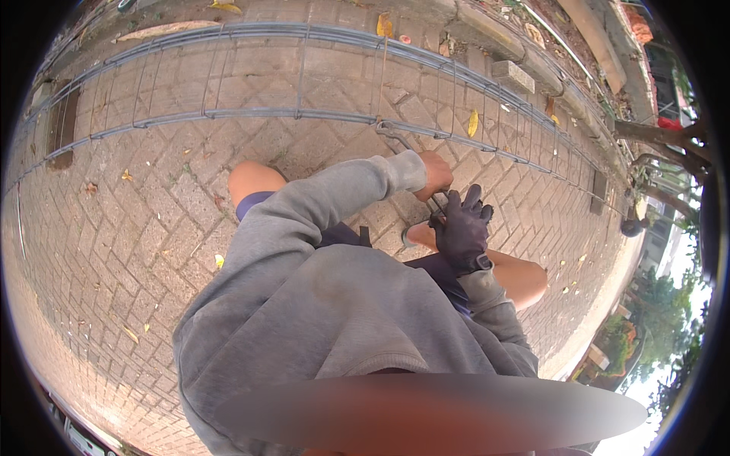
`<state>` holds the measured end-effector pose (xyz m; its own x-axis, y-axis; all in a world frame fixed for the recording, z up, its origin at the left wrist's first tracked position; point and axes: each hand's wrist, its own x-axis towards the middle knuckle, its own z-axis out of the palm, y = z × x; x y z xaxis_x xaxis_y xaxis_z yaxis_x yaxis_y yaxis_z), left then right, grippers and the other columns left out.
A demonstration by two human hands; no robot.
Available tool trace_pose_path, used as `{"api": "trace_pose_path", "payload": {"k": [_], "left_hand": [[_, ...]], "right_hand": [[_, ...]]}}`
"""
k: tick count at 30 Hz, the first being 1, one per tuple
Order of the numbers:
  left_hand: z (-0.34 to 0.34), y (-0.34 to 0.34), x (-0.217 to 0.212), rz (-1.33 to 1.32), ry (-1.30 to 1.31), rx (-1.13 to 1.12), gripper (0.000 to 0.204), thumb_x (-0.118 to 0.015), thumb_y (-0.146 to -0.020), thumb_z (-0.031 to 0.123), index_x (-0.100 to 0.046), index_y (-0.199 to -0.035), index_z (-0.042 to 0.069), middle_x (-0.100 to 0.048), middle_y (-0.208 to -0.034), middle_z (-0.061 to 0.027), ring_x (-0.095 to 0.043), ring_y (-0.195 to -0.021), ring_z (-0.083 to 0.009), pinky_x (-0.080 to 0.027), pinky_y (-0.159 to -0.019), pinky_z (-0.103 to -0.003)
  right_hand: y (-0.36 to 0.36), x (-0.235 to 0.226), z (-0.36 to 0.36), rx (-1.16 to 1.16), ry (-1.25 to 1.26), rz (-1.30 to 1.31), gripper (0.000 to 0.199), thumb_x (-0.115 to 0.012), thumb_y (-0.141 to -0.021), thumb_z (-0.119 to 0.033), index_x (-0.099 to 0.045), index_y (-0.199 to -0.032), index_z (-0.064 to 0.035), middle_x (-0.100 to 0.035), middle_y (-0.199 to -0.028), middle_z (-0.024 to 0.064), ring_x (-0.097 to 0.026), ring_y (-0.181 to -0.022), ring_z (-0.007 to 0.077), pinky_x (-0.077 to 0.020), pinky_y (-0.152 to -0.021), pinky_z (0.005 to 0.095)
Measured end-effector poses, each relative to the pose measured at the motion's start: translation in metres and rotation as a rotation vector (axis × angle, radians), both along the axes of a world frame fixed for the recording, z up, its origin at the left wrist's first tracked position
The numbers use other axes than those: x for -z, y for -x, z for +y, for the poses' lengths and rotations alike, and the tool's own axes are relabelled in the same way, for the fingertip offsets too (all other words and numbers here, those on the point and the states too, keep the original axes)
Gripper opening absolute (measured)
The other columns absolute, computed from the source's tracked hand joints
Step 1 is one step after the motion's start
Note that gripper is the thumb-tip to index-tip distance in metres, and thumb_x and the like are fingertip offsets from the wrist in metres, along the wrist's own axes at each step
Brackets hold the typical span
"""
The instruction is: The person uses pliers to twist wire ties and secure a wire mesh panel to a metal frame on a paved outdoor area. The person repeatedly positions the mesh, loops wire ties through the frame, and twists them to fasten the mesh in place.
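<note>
My left hand (435, 176), bare and closed, is wrapped round a dark metal tool (397, 137) with a thin, bent, rod-like front part. Its front end reaches the near lower bar of a long steel rebar cage (300, 114), where a rusty stirrup meets the bar. Its exact kind is hard to make out. Slim metal ends (437, 202) show between my two hands. My right hand (465, 229), in a black glove, is right beside them with its fingers apart. Whether the glove touches the metal is unclear.
The cage stretches across the brick paving (152, 220) in front of my knees. A wooden block (62, 125) is at its left end, another support (598, 191) at its right. Beyond runs a kerb (494, 34) with a loose brick (513, 76). Tree branches (661, 135) stand right.
</note>
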<state>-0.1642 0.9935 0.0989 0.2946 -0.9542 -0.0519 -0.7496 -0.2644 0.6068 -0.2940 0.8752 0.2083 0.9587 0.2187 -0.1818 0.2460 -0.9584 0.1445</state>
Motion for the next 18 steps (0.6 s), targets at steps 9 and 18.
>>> {"api": "trace_pose_path", "payload": {"k": [9,18], "left_hand": [[0.048,0.063,0.032,-0.683,0.658,-0.305,0.015,-0.073,-0.076,0.022,-0.064,-0.085,0.014,-0.067,-0.095,-0.0058,-0.067,-0.099,-0.024,-0.052,-0.089,-0.045],[0.027,0.033,0.038,-0.161,-0.136,0.119,0.024,-0.078,-0.072,0.017,-0.071,-0.093,0.009,-0.07,-0.092,-0.0095,-0.07,-0.095,-0.03,-0.055,-0.085,-0.041]], "right_hand": [[0.027,0.068,-0.005,0.64,-1.029,0.639,0.038,-0.068,-0.095,-0.037,-0.072,-0.1,0.0006,-0.069,-0.083,0.0193,-0.069,-0.074,0.032,-0.0521,-0.064,0.0418],[0.014,0.038,-0.021,0.735,-1.154,1.006,0.057,-0.075,-0.088,-0.041,-0.063,-0.122,0.0035,-0.066,-0.083,0.0129,-0.068,-0.076,0.0228,-0.0518,-0.063,0.0342]]}}
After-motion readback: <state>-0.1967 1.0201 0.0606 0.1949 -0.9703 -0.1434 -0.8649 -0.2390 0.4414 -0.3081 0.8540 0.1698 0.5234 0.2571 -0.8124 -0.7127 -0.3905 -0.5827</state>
